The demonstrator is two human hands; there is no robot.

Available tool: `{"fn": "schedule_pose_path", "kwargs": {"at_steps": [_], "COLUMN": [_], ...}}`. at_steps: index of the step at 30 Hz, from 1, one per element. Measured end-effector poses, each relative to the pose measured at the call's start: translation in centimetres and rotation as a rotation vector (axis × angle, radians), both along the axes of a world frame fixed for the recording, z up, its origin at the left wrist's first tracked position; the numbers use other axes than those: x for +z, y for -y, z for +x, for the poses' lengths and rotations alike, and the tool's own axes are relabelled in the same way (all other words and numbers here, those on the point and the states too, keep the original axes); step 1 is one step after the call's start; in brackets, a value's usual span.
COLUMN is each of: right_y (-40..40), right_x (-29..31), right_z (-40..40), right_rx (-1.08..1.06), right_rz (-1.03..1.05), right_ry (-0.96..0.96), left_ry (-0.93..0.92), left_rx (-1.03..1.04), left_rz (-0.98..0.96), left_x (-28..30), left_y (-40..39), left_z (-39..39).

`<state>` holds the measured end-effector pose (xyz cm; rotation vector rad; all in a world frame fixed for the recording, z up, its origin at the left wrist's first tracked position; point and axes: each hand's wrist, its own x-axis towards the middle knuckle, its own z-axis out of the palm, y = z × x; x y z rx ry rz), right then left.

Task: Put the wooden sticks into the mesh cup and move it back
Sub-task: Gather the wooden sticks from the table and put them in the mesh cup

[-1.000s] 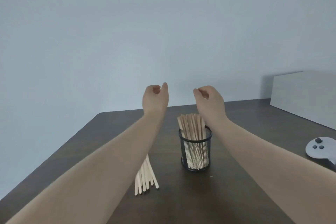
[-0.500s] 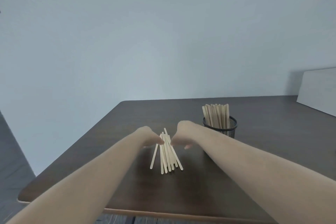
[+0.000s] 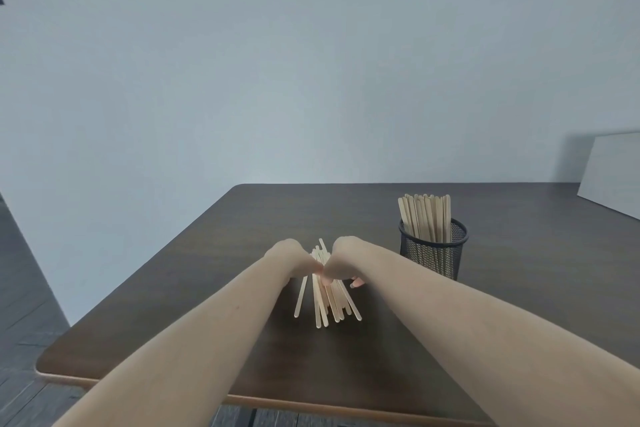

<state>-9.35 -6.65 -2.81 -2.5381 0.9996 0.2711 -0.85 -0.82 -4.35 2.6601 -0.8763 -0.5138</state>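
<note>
A loose pile of pale wooden sticks (image 3: 329,302) lies on the dark table (image 3: 207,288), fanned toward me. My left hand (image 3: 289,258) and my right hand (image 3: 346,262) press together over the far end of the pile, fingers curled down onto the sticks. The fingertips are mostly hidden behind the hands. To the right stands the black mesh cup (image 3: 433,251), upright, with several sticks standing inside it and poking above its rim.
A white board (image 3: 613,173) leans at the far right of the table. The table's rounded near-left corner and front edge are close to me, with grey plank floor (image 3: 24,288) to the left. A plain pale wall lies behind.
A second ago both hands hovered above the cup; they came down onto the loose sticks at its left. Since half a second ago they have closed tighter together over the pile.
</note>
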Motion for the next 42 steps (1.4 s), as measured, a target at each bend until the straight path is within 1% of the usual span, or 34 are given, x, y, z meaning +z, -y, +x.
{"fn": "schedule_pose_path", "kwargs": {"at_steps": [7,15,18,20,24,31,34,39,42], "right_y": [-0.2,-0.3,-0.3,-0.3,-0.4,0.3,0.4,0.6,1.2], "right_x": [0.2,0.9,1.0,1.0,0.9,0.4,0.0,-1.1,-1.6], "right_z": [0.1,-0.6,-0.8,-0.6,-0.2,1.0,1.8,3.4,3.8], "right_rx": [0.010,0.044,0.048,0.039,0.088,0.074,0.100,0.083,0.074], "right_rz": [-0.022,-0.068,-0.057,-0.018,-0.076,-0.142,-0.184,-0.186,-0.203], "right_ry": [-0.031,-0.022,-0.056,-0.023,-0.125,-0.161,-0.227,-0.249,-0.238], "left_ry": [0.018,0.032,0.060,0.075,0.093,0.131,0.163,0.190,0.215], "left_rx": [-0.020,-0.017,-0.022,-0.030,-0.035,-0.021,-0.019,-0.038,-0.040], "left_rz": [0.019,0.020,0.030,0.036,0.057,0.102,0.120,0.166,0.153], "left_x": [-0.1,-0.2,-0.2,-0.2,-0.4,-0.4,-0.3,-0.1,-0.4], "left_y": [0.6,0.8,0.8,0.9,1.0,1.2,1.0,0.7,0.7], "left_z": [0.1,0.4,0.4,0.4,0.6,1.2,1.3,1.3,1.4]}}
